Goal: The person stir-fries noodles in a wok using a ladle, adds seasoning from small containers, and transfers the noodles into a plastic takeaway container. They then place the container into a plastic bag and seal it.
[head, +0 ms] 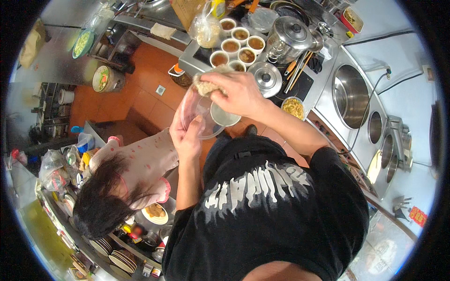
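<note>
A clear round plastic container or lid (pixel 207 130) is held in my left hand (pixel 188 135), the thumb over its near side. My right hand (pixel 235 89) grips a tan cloth (pixel 207 86) against the upper rim of that clear piece. Below my right hand shows a pale round shape (pixel 225 115); whether it belongs to the clear piece or is a separate container I cannot tell. Just beyond my hands, several white cups of brown soup (pixel 231 46) stand close together on the counter, the nearest partly hidden by the cloth and hand.
A lidded steel pot (pixel 290 37), a loose pot lid (pixel 265 79) and a bowl of yellow food (pixel 293 108) sit ahead to the right. Round steel wells (pixel 351 96) line the right counter. Another person (pixel 140 158) bends over the left counter. A bucket (pixel 107 79) stands on the tiled floor (pixel 147 95).
</note>
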Available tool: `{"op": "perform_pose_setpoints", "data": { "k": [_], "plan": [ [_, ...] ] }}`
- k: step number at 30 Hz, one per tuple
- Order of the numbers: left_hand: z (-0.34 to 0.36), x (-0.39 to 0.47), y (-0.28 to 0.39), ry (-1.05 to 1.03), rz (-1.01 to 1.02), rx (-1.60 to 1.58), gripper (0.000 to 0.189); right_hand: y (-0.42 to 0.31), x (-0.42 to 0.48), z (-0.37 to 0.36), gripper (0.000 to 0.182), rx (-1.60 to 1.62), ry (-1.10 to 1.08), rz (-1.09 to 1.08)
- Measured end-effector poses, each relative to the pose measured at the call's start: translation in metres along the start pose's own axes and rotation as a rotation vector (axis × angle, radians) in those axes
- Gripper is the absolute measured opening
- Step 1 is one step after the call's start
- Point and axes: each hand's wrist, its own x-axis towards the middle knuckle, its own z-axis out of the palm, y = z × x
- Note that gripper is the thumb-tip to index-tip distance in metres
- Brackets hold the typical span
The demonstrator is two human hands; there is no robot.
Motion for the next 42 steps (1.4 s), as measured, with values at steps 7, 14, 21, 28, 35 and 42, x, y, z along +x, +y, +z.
{"op": "perform_pose_setpoints", "data": {
  "k": [7,14,21,28,35,42],
  "plan": [
    [-0.011,0.001,0.005,0.053,-0.044,-0.012,0.061,-0.005,-0.003,0.0,0.04,-0.124,-0.151,0.08],
    [-0.018,0.002,0.013,-0.051,-0.016,-0.287,0.064,0.044,-0.013,-0.024,0.031,0.579,-0.066,0.541],
    [-0.025,0.002,0.012,-0.162,-0.009,-0.367,0.06,0.032,-0.009,-0.025,0.025,1.02,0.069,0.659],
    [-0.027,-0.004,0.004,-0.099,-0.043,-0.065,0.034,0.032,-0.007,-0.032,0.026,1.164,-0.254,0.685],
    [-0.025,0.003,-0.003,-0.145,-0.114,-0.106,0.025,0.026,-0.018,-0.015,0.03,1.778,-0.45,0.874],
    [-0.023,0.0,-0.006,-0.155,-0.133,-0.129,0.026,0.028,-0.028,-0.006,0.03,1.608,-0.317,0.894]
  ]
}}
